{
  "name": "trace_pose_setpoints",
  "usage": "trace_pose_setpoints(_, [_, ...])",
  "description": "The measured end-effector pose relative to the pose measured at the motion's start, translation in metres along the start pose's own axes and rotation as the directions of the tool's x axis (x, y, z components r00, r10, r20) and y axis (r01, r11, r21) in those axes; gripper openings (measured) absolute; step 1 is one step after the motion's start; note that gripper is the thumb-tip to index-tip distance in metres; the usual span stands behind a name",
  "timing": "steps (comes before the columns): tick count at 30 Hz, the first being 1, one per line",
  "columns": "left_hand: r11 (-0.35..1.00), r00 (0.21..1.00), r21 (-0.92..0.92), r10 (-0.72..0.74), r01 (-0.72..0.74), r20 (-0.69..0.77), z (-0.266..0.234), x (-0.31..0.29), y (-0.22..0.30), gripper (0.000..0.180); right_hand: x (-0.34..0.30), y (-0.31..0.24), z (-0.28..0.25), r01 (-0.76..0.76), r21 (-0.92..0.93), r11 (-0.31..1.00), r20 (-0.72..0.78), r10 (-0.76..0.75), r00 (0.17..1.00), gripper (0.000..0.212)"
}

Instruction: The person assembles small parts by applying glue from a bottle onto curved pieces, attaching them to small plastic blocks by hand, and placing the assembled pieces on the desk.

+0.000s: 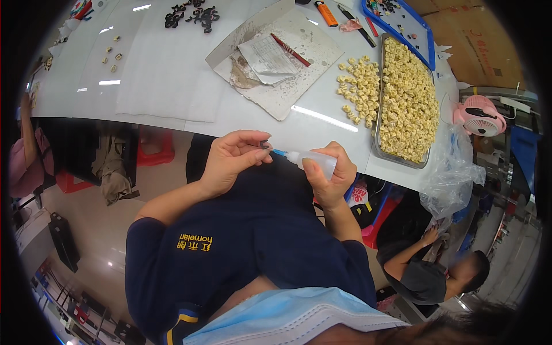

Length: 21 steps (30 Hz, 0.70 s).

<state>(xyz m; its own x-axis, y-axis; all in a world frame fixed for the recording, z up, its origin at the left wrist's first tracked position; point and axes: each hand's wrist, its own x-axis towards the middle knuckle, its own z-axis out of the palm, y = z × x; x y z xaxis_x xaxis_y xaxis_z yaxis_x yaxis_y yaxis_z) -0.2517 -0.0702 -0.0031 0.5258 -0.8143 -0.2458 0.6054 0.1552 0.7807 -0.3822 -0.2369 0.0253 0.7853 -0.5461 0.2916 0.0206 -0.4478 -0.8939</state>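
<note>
Between thumb and fingertips, my left hand (233, 159) pinches a small dark part (265, 144), too small to name more closely. Wrapped in my right hand (335, 175) is a white squeeze bottle (316, 163) with a blue needle tip (279, 152). The bottle lies nearly level, its tip pointing left and reaching the dark part or very close to it. Whether the two touch, I cannot tell. Both hands are held in front of the table's near edge, above my lap.
A metal tray (376, 135) of small cream pieces stands at right, with loose pieces (359, 92) beside it. Cardboard (310, 43) bears paper and a red pen. Black parts (192, 16) lie far left. A pink fan (480, 116), plastic bag (451, 172) and another person (428, 276) are right.
</note>
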Motion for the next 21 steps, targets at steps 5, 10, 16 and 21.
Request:
trace_pose_setpoints(5, [1.000, 1.000, -0.014, 0.001, -0.001, -0.007, -0.002, 0.000, 0.002, 0.030, 0.002, -0.001, 0.001, 0.003, -0.001, 1.000, -0.022, -0.003, 1.000, 0.020])
trace_pose_setpoints(10, [1.000, 1.000, -0.023, -0.003, 0.003, -0.010, -0.005, 0.000, 0.003, 0.029, 0.004, 0.004, 0.003, -0.004, 0.062, 0.998, -0.023, 0.005, 1.000, 0.019])
trace_pose_setpoints(16, [0.998, 1.000, -0.062, -0.003, 0.003, 0.000, -0.013, 0.002, 0.004, 0.032, 0.035, 0.024, 0.026, -0.192, 0.283, 0.940, -0.248, 0.265, 0.932, 0.023])
trace_pose_setpoints(21, [0.996, 1.000, -0.094, 0.002, -0.001, 0.011, -0.020, 0.001, 0.007, 0.032, 0.069, 0.045, 0.046, -0.249, -0.236, 0.939, -0.159, 0.215, 0.964, 0.025])
